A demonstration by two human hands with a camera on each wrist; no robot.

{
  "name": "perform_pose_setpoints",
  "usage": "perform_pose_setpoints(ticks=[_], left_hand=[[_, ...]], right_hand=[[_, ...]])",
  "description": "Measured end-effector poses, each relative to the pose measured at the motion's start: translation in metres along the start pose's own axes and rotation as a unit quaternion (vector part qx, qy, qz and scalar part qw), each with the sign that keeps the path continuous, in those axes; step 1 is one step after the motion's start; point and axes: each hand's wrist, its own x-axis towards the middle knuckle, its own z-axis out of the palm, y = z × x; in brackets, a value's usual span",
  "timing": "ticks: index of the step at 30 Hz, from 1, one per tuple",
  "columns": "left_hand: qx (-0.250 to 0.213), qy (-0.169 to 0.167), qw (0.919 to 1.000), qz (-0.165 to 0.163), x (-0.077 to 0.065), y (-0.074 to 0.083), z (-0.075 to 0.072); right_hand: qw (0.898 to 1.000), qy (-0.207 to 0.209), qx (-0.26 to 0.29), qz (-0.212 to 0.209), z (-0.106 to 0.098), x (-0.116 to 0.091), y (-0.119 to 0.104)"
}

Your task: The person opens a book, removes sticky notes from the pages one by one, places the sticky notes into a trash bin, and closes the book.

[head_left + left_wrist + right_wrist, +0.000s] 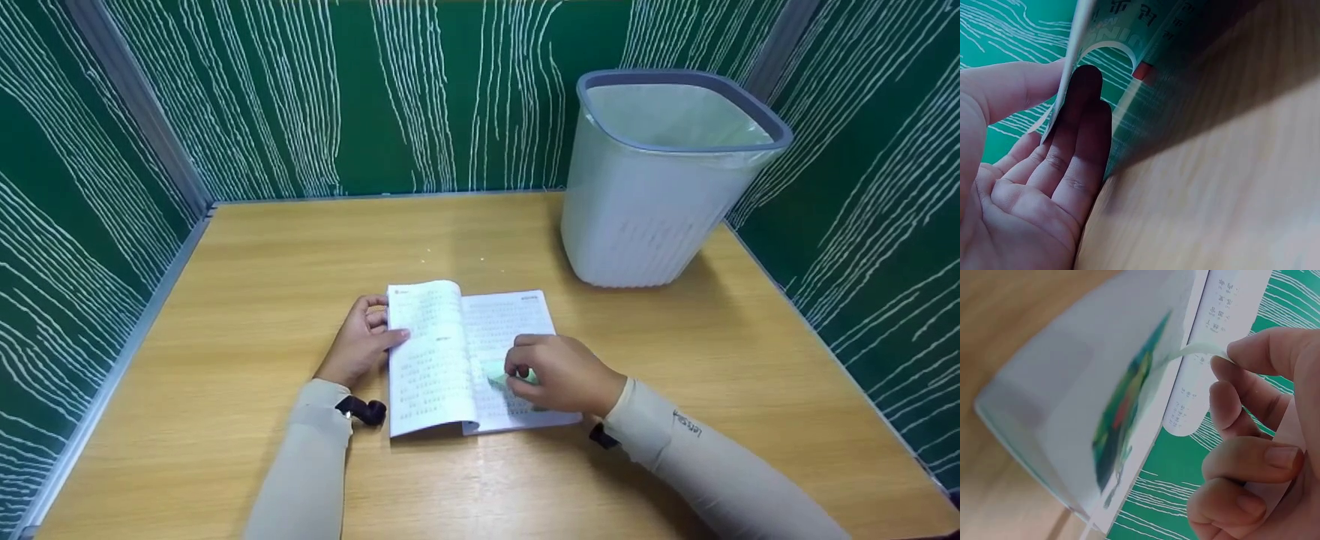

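Note:
An open paperback book [427,360] with printed pages lies on the table in the head view. My left hand [361,341] holds its left side, thumb on the page and fingers behind; the left wrist view shows this hand [1044,185] under the raised green cover [1145,34]. Over the right page, my right hand [562,375] pinches a thin pale green bookmark [496,373]. In the right wrist view, the bookmark [1123,416] bends up from the page, coloured printing on it, its upper end between thumb and forefinger of this hand [1258,427]. The other fingers are curled.
A white bin [637,202] with a grey rim and a liner stands at the back right of the wooden table [262,255]. Green panels [262,97] with white wavy lines surround the table at back and sides. Small white specks lie behind the book.

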Motion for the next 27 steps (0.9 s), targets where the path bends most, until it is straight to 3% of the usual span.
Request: perform_pose_setpoints(ticks=[9,19,27], left_hand=[[0.01,0.006,0.9999,-0.003,0.001,-0.001,0.0],[0.006,-0.005,0.9999,0.012,0.001,-0.001,0.0],[0.015,-0.007,0.9998,0.004,0.0,0.0,0.0]], right_hand=[[0.999,0.037,-0.019,-0.031,-0.009,0.001,0.002],[0.999,0.034,-0.018,-0.021,-0.021,0.001,0.001],[0.999,0.033,-0.01,-0.016,-0.027,0.0,0.001]])
